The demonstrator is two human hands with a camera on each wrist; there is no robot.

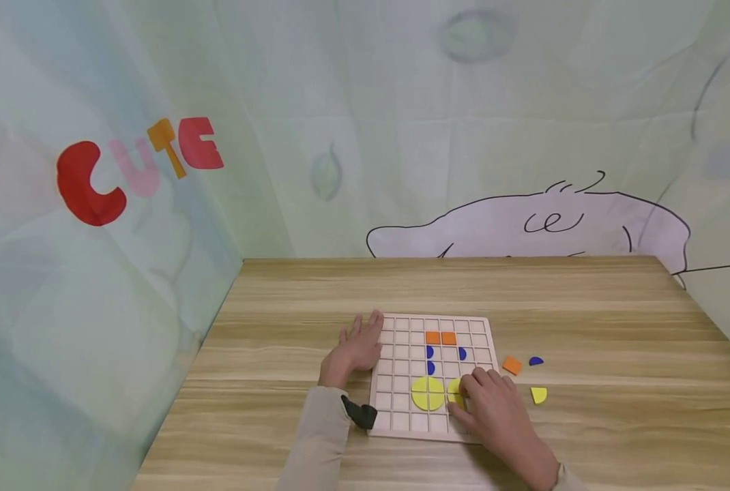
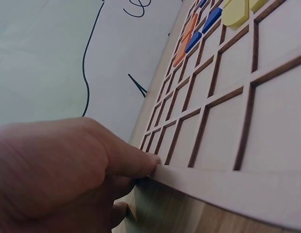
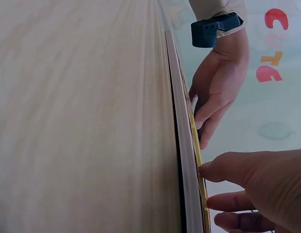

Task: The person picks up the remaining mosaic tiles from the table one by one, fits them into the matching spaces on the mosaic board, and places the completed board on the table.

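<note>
A pale wooden grid board (image 1: 400, 402) lies on the table. My left hand (image 1: 357, 351) rests at its left edge, fingers spread, with the thumb (image 2: 141, 162) against the rim in the left wrist view. Over the lower right of the grid, my right hand (image 1: 500, 412) curls its thumb and forefinger at a yellow quarter-circle piece (image 1: 455, 398), partly hidden by the hand. Left of it, yellow quarters form a full circle (image 1: 420, 385). Farther up sit two orange squares (image 1: 432, 338) and three blue half-circles (image 1: 462, 354).
Right of the board lie a loose orange square (image 1: 512, 365), a blue half-circle (image 1: 535, 361) and a yellow quarter-circle (image 1: 539, 395). The wood-grain table (image 1: 303, 293) meets a printed curtain (image 1: 291, 136) at the back and left. A black band (image 1: 360, 413) circles the left wrist.
</note>
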